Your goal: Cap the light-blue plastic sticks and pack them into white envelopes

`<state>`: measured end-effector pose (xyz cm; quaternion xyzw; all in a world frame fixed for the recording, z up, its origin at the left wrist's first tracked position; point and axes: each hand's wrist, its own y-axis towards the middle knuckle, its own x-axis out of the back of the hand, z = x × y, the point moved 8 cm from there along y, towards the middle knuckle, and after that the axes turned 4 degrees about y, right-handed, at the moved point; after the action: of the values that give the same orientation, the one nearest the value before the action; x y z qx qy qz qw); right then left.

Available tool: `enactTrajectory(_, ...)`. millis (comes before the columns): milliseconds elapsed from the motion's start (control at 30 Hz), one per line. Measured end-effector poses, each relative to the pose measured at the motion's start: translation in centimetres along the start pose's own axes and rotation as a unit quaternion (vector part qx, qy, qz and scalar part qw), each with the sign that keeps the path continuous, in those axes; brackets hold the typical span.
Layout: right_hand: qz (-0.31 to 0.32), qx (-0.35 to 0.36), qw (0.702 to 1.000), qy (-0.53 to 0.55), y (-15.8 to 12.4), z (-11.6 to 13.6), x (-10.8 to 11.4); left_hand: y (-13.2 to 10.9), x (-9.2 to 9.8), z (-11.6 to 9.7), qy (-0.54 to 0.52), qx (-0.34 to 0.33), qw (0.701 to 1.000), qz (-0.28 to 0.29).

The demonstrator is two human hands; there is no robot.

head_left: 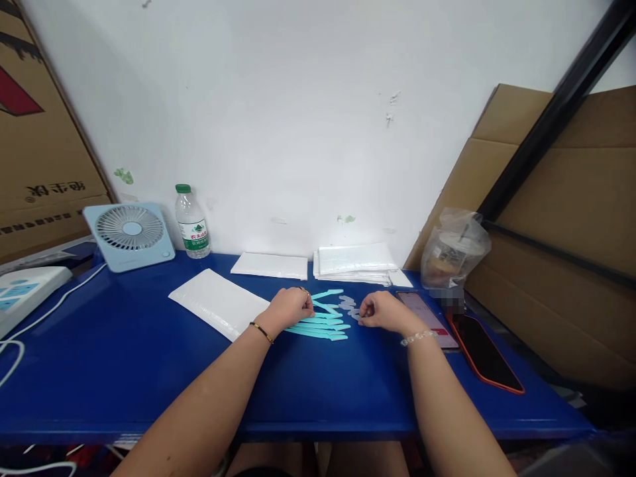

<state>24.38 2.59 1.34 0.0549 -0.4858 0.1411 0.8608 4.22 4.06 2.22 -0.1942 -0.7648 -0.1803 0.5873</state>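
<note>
Several teal eyebrow razors lie fanned side by side on the blue table, blades to the right. My left hand is over their left ends, fingers closed round a teal razor; the hand hides most of that grip. To the right of the razors lie several small clear plastic caps in a loose group. My right hand is pinched at the right edge of this group, its fingertips on a clear cap. Left of my left hand, a white bubble mailer lies flat at an angle.
White mailers are stacked by the wall, with another mailer beside them. A blue fan and water bottle stand back left. Two phones and a bagged drink cup are at right.
</note>
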Motion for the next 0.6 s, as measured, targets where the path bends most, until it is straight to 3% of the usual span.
enactTrajectory(133, -0.01, 0.019, 1.0, -0.01, 0.2, 0.8, -0.5, -0.1, 0.2, 0.0, -0.041, -0.024, 0.999, -0.011)
enactTrajectory(300, -0.056, 0.061, 0.996, 0.039, -0.1, 1.9, 0.4, -0.1, 0.1, 0.9, -0.111, 0.0, 0.994, -0.011)
enactTrajectory(600, -0.015, 0.073, 0.985, 0.156, -0.2, 2.9, -0.1, 0.0, 0.2, 0.9, -0.115, -0.01, 0.993, -0.026)
